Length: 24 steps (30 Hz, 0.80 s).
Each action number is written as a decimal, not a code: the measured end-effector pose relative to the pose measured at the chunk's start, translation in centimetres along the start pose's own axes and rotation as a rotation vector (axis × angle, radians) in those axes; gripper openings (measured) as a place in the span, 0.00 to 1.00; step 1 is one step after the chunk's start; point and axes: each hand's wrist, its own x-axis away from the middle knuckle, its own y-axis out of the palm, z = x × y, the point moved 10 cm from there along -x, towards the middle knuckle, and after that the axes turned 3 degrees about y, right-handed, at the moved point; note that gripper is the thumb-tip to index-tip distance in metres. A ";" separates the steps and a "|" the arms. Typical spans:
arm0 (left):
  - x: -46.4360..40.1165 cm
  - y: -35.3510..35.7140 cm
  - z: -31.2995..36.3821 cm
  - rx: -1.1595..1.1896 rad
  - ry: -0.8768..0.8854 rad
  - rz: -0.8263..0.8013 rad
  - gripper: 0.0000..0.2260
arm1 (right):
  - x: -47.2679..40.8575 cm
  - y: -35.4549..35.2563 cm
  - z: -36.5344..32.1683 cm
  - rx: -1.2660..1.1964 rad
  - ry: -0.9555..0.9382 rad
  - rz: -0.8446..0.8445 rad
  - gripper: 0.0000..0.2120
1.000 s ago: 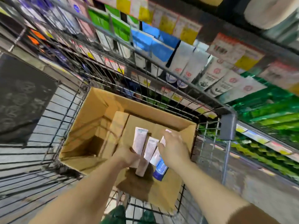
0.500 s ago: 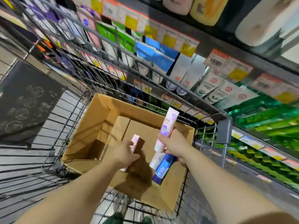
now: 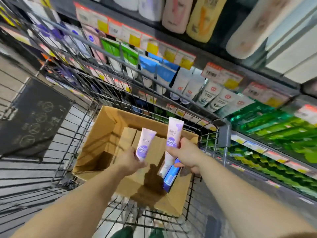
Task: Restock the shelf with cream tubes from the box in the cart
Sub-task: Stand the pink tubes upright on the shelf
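- The left hand (image 3: pixel 130 160) pinches the lower end of one pink tube (image 3: pixel 145 144), thumb and fingers curled on it, so the tube stands up and leans slightly right over the box (image 3: pixel 103 134).
- The right hand (image 3: pixel 186 154) has its grip wrapped round a second pink tube (image 3: pixel 173 133) near its middle; this one stands taller, its flat crimped end pointing up toward the shelf (image 3: pixel 223 66).
- Under the right hand more tubes show: a pale one and a blue tube (image 3: pixel 169 177). Whether the lower fingers hold them or they just lean in the box cannot be told.
- The box sits in the wire cart (image 3: pixel 120 93), flaps open, its left part mostly bare cardboard.
- Step in hand, as judged: lifting the two tubes clear of the box to carry them up and right to the shelf.
- To do it well: raise both above the cart's far rail before swinging right, so the tube ends do not catch the wire.
- The left pinch sits low on the tube, so it could swing; a grip nearer the middle would steady it.
- Tubes on the shelf stand cap down in tight rows; new ones should go in the same way, labels out, next to their like.
- Materials: the tubes look like smooth soft plastic, glossy, flat at the crimp and rounder toward the cap, likely to dent if squeezed hard.
- The cardboard is matte and stiff; the cart is thin rigid metal mesh.
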 end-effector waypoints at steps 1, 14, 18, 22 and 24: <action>1.0 -1.5 2.1 0.007 0.047 0.007 0.22 | 1.4 -0.5 -1.3 0.006 -0.024 0.004 0.13; 20.7 -8.2 35.2 0.017 0.855 0.012 0.10 | 26.3 -19.7 -12.0 -0.181 -0.493 0.349 0.06; 27.1 -4.7 44.3 0.107 1.000 -0.079 0.08 | 32.9 -28.2 -11.1 -0.283 -0.584 0.500 0.15; 31.9 0.5 51.9 0.277 1.080 -0.175 0.08 | 38.1 -36.9 -8.3 -0.284 -0.670 0.617 0.18; 34.0 3.9 55.5 0.321 1.132 -0.224 0.12 | 41.0 -40.9 -7.4 -0.264 -0.749 0.655 0.06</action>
